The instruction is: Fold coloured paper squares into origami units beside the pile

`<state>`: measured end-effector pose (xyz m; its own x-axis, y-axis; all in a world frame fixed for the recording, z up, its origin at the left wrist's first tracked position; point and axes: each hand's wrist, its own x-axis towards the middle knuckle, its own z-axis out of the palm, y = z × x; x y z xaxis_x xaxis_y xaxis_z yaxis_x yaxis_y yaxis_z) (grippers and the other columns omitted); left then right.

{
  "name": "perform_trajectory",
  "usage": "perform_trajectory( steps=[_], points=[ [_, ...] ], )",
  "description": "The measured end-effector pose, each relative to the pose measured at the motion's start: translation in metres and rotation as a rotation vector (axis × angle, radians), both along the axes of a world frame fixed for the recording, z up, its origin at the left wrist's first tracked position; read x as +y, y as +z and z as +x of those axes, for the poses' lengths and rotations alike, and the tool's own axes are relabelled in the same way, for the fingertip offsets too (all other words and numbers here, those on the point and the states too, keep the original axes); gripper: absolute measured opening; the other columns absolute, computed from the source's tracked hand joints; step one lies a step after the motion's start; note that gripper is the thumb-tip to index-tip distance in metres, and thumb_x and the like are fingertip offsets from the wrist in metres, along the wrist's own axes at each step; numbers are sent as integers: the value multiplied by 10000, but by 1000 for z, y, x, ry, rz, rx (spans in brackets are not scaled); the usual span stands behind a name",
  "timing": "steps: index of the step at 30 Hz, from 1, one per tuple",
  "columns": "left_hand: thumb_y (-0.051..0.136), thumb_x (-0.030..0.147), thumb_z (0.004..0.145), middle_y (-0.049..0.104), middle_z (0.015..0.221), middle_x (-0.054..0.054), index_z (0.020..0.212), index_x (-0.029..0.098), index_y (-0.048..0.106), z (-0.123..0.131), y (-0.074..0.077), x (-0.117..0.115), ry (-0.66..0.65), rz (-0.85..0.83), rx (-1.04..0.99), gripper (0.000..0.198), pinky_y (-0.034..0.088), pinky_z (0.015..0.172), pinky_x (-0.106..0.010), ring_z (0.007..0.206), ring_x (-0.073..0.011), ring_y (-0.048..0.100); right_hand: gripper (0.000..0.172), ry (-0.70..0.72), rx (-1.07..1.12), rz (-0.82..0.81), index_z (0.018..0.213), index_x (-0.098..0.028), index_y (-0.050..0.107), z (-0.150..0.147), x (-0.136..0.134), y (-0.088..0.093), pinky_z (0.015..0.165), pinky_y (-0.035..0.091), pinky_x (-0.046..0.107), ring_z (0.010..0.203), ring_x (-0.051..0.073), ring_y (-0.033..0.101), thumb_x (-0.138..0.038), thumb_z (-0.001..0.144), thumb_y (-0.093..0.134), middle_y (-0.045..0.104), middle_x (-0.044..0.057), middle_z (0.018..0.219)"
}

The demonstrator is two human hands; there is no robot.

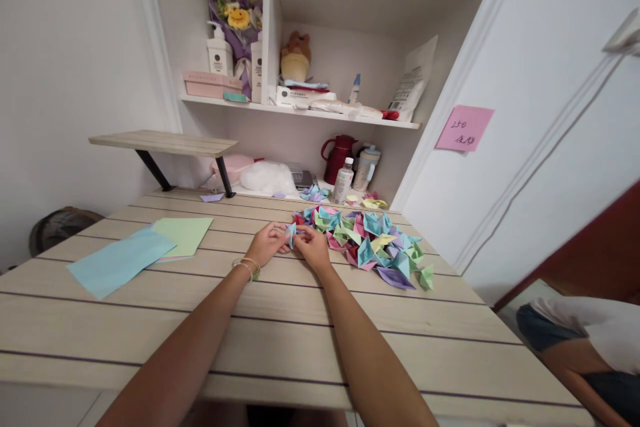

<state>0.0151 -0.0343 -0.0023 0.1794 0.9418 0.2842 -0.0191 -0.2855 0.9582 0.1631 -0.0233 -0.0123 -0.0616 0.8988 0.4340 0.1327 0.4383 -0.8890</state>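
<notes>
Between my two hands is a small folded piece of light blue paper (291, 235), held up over the middle of the table. My left hand (269, 242) pinches its left side; bracelets circle that wrist. From the other side, the fingers of my right hand (313, 246) close on the same paper. Just beyond and to the right of my right hand lies a heap of folded paper boats (367, 247) in blue, green, pink, purple, red and yellow. Flat sheets lie to the left: a blue sheet (123, 260) partly over a green sheet (187, 235).
A small raised shelf (165, 142) on black legs stands at the back left. Along the back are a clear bottle (343, 181), a red jug (340, 159) and a pale tumbler (367, 169). At the right sits another person (595, 333), partly in view.
</notes>
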Motion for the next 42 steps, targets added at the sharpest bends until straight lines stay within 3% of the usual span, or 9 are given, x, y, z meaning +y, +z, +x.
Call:
perform_trajectory(
  steps=[15, 24, 30, 34, 37, 42],
  points=[
    [589, 262, 703, 633, 654, -16, 976, 133, 563, -1, -1, 1, 57, 58, 1, 303, 547, 583, -278, 608, -153, 654, 263, 46, 107, -42, 903, -164, 632, 2, 6, -3, 469, 467, 226, 473, 140, 594, -313, 699, 559, 627, -1, 571],
    [639, 289, 664, 682, 675, -69, 803, 109, 630, -1, 1, 0, 70, 13, -90, 228, 542, 663, -308, 649, -174, 661, 214, 100, 199, -90, 810, -164, 628, 3, -1, 6, 558, 495, 267, 549, 153, 610, -323, 675, 577, 641, 11, 623],
    [699, 277, 618, 676, 682, -57, 784, 109, 618, 0, 3, -1, 97, 7, -68, 250, 534, 674, -287, 631, -157, 650, 321, 142, 253, -115, 809, -167, 583, 2, 3, 1, 567, 483, 239, 599, 136, 605, -321, 557, 707, 638, 10, 675],
    [746, 279, 566, 658, 640, -23, 875, 132, 562, 0, 4, -1, 125, 2, -72, 388, 537, 628, -287, 610, -158, 649, 447, 173, 290, -137, 921, -188, 523, 2, 5, -3, 557, 481, 239, 566, 131, 610, -285, 536, 727, 624, -21, 656],
    [744, 292, 570, 658, 627, -22, 937, 132, 556, -2, 3, 0, 106, -4, -58, 443, 535, 617, -287, 609, -163, 651, 465, 169, 263, -128, 956, -192, 508, 3, 5, -4, 551, 482, 250, 559, 145, 614, -283, 551, 719, 623, -22, 637],
    [737, 295, 567, 671, 661, -50, 840, 114, 630, -3, -1, 4, 109, 8, -22, 344, 531, 622, -279, 628, -167, 649, 361, 139, 147, -54, 932, -178, 578, 3, 5, -3, 574, 483, 261, 599, 159, 616, -306, 609, 681, 644, 7, 659]
  ],
)
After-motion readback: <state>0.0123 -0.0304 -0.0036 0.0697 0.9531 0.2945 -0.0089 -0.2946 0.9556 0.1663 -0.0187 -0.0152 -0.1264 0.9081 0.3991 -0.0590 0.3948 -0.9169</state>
